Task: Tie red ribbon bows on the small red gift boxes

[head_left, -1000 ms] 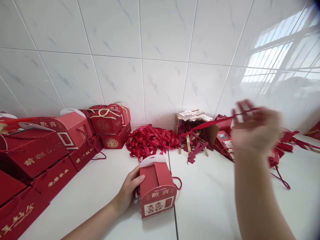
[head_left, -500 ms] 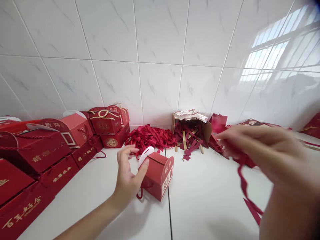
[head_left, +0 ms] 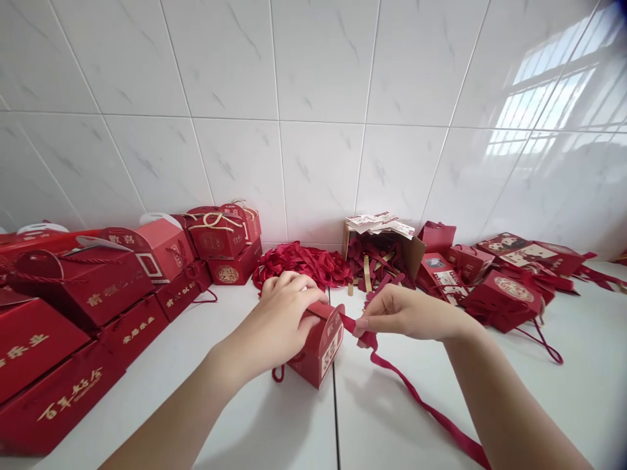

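A small red gift box (head_left: 313, 356) with a rounded end panel and gold lettering stands on the white table at the middle. Over its top and far left side lies my left hand (head_left: 289, 313), thumb on the near side, fingertips partly hidden behind it. At the box's right end, my right hand (head_left: 392, 316) pinches a dark red ribbon (head_left: 416, 395). One end of the ribbon reaches the box's rounded panel; the other trails down to the front edge of view. A red cord loop (head_left: 278, 374) hangs at the box's lower left.
Stacked red gift boxes (head_left: 93, 281) line the left side. Against the tiled wall lie a heap of red ribbons (head_left: 306, 261) and a cardboard box (head_left: 416, 254) of red and gold strips, with cards on top. More red boxes (head_left: 509, 297) lie at right.
My right hand has come in from the right, bringing the ribbon to the box. My left hand has shifted from the box's left side to over its top. The view has turned slightly.
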A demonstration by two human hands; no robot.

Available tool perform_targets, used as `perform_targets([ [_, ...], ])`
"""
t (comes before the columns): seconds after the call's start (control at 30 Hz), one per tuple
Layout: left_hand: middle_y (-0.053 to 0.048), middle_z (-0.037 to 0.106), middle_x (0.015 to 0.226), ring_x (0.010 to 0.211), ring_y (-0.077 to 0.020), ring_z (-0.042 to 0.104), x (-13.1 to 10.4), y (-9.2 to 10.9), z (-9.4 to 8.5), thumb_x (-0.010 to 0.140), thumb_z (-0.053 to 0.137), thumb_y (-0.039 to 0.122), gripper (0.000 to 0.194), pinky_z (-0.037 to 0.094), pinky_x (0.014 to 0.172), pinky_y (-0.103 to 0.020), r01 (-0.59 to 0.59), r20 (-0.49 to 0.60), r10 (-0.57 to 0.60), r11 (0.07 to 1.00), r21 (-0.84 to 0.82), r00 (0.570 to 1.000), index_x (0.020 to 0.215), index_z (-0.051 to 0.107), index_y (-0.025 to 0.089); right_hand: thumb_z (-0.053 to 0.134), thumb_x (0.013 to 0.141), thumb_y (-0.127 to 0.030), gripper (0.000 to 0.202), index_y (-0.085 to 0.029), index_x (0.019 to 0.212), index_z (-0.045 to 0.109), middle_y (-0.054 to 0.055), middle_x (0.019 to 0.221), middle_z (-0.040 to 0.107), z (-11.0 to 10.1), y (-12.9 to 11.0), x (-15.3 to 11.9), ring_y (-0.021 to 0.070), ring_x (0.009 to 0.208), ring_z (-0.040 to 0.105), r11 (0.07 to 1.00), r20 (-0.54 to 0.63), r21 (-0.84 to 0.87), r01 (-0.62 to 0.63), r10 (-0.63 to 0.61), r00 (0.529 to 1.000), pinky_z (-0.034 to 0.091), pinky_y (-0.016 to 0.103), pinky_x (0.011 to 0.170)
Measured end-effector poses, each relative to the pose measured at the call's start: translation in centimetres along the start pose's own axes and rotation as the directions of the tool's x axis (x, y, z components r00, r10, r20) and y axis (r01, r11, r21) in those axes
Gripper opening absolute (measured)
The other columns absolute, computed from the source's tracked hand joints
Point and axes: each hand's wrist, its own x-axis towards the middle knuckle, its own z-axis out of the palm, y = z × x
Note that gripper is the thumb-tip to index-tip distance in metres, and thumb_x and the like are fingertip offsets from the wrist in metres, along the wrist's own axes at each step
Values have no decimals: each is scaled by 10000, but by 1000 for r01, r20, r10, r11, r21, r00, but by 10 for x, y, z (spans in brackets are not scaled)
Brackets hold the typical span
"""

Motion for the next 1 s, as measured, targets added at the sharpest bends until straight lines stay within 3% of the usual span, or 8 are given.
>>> perform_targets([
  [0.13,-60,624,975,988,-317,450,3,0,6,789,491,166,248,301,834,-463,17,5,-17,997,69,1000,863,696,285,618,763,-526,362,-187,726,739,25,596,623,1,-4,5,144,602,567,998,146,58,-28,19,989,453,263,582],
  [0.5,-22,590,1054,1049,-241,424,1,14,2,835,444,144,255,330,899,-433,42,98,-64,976,212,993,958,635,259,611,813,-435,355,-107,854,742,54,669,674,6,-1,10,121,594,569,960,232,281,5,-73,970,482,301,726],
  [0.6,-21,586,1070,1064,-246,419,1,14,2,840,452,156,241,334,900,-436,41,95,-64,973,227,993,966,628,262,611,810,-434,345,-115,809,742,55,664,675,6,-2,11,136,619,600,950,215,314,-3,-68,974,481,303,727],
  [0.77,-24,580,1057,1069,-251,416,-1,13,3,847,455,167,238,345,894,-437,32,109,-57,975,219,992,968,630,273,647,754,-490,366,-137,733,742,52,634,658,5,-4,11,158,617,591,957,91,290,-3,-24,996,460,301,639],
  [1.0,-14,599,1016,1061,-246,425,2,12,7,838,466,157,254,351,877,-433,0,100,-22,977,212,995,928,661,292,624,771,-490,358,-152,754,740,47,648,643,9,-2,13,152,613,566,959,73,284,-6,-16,997,425,293,597],
])
